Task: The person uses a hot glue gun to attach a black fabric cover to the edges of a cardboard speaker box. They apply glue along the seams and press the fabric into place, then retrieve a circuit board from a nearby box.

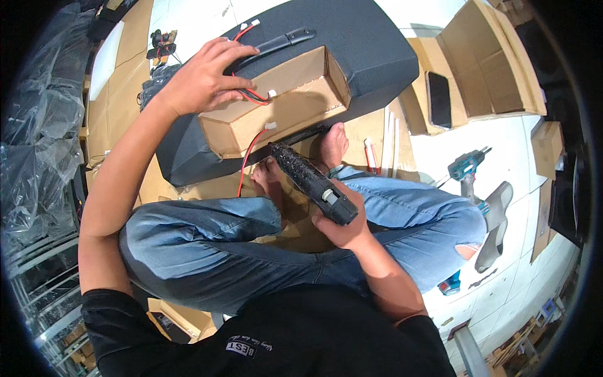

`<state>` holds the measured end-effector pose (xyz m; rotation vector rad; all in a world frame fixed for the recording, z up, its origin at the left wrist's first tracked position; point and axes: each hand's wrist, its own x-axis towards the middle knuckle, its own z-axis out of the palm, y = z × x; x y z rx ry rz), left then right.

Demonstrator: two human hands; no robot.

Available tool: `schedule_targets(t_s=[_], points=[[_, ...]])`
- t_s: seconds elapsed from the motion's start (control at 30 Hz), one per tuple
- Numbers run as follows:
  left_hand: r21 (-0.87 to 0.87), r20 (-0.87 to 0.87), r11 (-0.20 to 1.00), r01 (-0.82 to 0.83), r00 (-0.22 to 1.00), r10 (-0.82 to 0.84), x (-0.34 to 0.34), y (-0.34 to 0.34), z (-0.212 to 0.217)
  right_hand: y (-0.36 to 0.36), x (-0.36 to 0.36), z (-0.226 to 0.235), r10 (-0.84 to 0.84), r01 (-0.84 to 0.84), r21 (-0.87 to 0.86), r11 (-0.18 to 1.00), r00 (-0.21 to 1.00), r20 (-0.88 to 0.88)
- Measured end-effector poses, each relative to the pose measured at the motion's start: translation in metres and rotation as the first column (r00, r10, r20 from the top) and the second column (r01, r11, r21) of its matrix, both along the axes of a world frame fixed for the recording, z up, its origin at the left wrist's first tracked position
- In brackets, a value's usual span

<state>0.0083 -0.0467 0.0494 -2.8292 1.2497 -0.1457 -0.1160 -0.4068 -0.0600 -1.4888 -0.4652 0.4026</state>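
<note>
My right hand point(347, 227) is closed around a black glue gun point(304, 173), with a white glue stick in its back end and its nozzle toward the brown open box point(282, 122). This box sits against a large black fabric-covered cabinet point(377, 56). My left hand point(213, 72) reaches over the box's far left side, its fingers pinching red and black wires point(256, 97) that end in a white plug. A black strap handle point(276, 44) lies by its fingertips. Another red wire point(248, 157) with a white plug hangs over the near edge.
An open cardboard box point(490, 69) stands at the far right, with a black phone point(438, 99) at its flap. A teal cordless drill point(468, 169) and a grey slipper point(495, 226) lie on the right. White sticks point(391, 141) are beside my foot. Plastic-wrapped goods point(44, 125) line the left.
</note>
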Motion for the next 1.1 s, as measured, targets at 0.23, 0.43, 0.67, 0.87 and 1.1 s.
schedule_targets(t_s=[0.23, 0.43, 0.67, 0.87, 1.1], points=[[0.289, 0.083, 0.957, 0.034, 0.995, -0.061, -0.024, -0.045, -0.008, -0.018, -0.009, -0.010, -0.059, 0.065, 0.022, 0.998, 0.977, -0.205], [0.395, 0.136, 0.913, -0.100, 0.989, 0.050, -0.063, -0.092, -0.057, -0.025, -0.005, -0.003, -0.106, 0.176, 0.173, 0.969, 0.931, -0.350], [0.278, 0.042, 0.928, -0.247, 0.969, 0.245, -0.044, -0.110, -0.057, -0.020, -0.007, 0.014, -0.183, 0.339, 0.307, 0.890, 0.879, -0.440], [0.081, 0.073, 0.933, -0.350, 0.936, 0.345, -0.058, -0.123, -0.078, -0.024, -0.002, 0.017, -0.178, 0.348, 0.343, 0.873, 0.880, -0.440], [0.035, 0.029, 0.940, -0.339, 0.941, 0.338, -0.063, -0.124, -0.080, -0.024, -0.004, 0.020, -0.186, 0.355, 0.352, 0.866, 0.882, -0.432]])
